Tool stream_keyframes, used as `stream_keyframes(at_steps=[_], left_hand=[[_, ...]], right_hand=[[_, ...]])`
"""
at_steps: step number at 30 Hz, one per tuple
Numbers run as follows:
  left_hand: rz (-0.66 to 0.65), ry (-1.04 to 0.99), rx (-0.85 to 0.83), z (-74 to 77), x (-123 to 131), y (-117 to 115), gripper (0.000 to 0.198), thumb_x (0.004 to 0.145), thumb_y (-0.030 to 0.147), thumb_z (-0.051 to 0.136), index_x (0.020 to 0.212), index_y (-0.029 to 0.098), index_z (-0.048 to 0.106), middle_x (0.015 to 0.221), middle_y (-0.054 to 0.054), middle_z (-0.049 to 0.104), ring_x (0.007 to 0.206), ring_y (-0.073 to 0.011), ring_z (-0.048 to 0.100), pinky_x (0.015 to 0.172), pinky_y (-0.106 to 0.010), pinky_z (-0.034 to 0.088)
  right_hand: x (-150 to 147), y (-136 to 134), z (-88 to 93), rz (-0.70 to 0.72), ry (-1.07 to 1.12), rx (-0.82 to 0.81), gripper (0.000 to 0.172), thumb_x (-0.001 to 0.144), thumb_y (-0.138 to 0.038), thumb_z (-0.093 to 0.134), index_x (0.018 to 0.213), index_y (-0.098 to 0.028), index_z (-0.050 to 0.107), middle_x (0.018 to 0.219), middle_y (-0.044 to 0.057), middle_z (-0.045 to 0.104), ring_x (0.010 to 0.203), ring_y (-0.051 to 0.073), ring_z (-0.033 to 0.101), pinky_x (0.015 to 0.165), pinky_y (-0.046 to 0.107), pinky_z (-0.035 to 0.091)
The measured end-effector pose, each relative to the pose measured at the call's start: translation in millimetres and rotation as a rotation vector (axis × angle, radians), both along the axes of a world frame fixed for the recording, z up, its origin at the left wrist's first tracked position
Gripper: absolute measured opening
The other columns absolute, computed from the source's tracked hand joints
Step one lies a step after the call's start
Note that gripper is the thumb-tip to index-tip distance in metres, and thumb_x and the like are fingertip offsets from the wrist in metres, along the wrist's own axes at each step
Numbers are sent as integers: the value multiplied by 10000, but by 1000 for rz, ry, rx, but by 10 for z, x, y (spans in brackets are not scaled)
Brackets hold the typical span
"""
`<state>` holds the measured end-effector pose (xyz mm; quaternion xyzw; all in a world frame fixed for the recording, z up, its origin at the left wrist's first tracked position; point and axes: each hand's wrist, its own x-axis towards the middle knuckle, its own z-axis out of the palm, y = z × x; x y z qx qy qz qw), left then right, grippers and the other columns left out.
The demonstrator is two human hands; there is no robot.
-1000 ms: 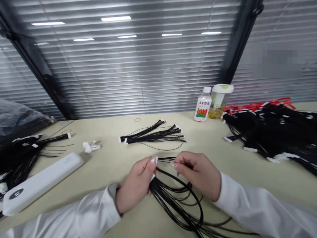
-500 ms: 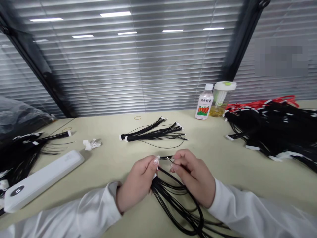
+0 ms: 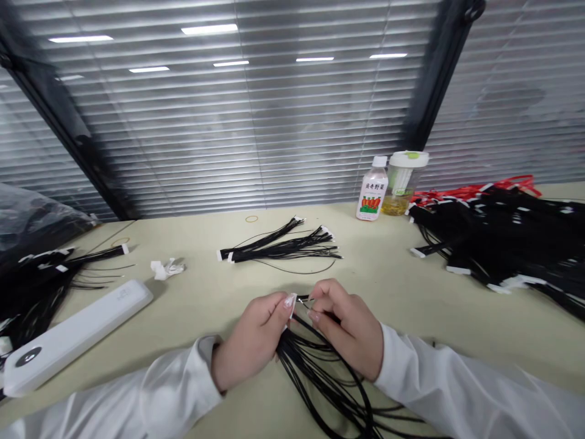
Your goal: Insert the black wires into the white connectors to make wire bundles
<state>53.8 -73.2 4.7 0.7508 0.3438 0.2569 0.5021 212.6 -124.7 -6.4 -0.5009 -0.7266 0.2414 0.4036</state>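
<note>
At the near centre, the left hand [image 3: 254,342] pinches the white connector [image 3: 289,302] of the black wire bundle [image 3: 320,379] while the right hand [image 3: 348,334] pinches one thin wire tip [image 3: 303,299] beside it; the bundle's tangled loops could tug that tip loose

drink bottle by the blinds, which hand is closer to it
Right. The right hand sits nearer the person and slightly left of the drink bottle; the left hand is farther left. Both pinch black wires.
</note>
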Motion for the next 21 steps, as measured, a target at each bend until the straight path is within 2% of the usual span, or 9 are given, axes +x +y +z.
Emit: stream_keyframes(at_steps=[5, 12, 17, 21], left_hand=[[-12, 2, 13, -6, -4, -2, 389, 842, 435, 329, 592, 143, 392, 510, 40, 367, 474, -52, 341, 454, -171, 306], [-51, 25, 52, -23, -19, 9, 388, 847, 428, 320, 599, 139, 394, 521, 35, 374, 492, -54, 336, 477, -175, 308], [-44, 45, 80, -7, -16, 10, 388, 844, 421, 331, 590, 138, 407, 521, 25, 389, 511, -64, 347, 480, -175, 310], [-49, 91, 129, -7, -18, 5, 383, 847, 410, 327, 592, 138, 416, 535, 19, 405, 519, -68, 358, 495, -179, 320]], right_hand=[[4, 7, 3, 52, 14, 2, 168, 801, -110, 386, 920, -208, 321, 546, -79, 433, 489, 91, 394, 511, 207, 315], [6, -19, 14, 48, 14, 34, 191, 795, -119, 405, 956, -201, 344, 531, -83, 414, 474, 86, 382, 504, 201, 312], [10, -35, 13, 47, -3, 40, 196, 798, -119, 404, 968, -200, 351, 540, -79, 443, 484, 87, 412, 517, 201, 333], [11, -27, -13, 27, 8, 87, 214, 812, -132, 391, 1012, -195, 344, 599, -51, 528, 526, 98, 477, 545, 212, 372]])
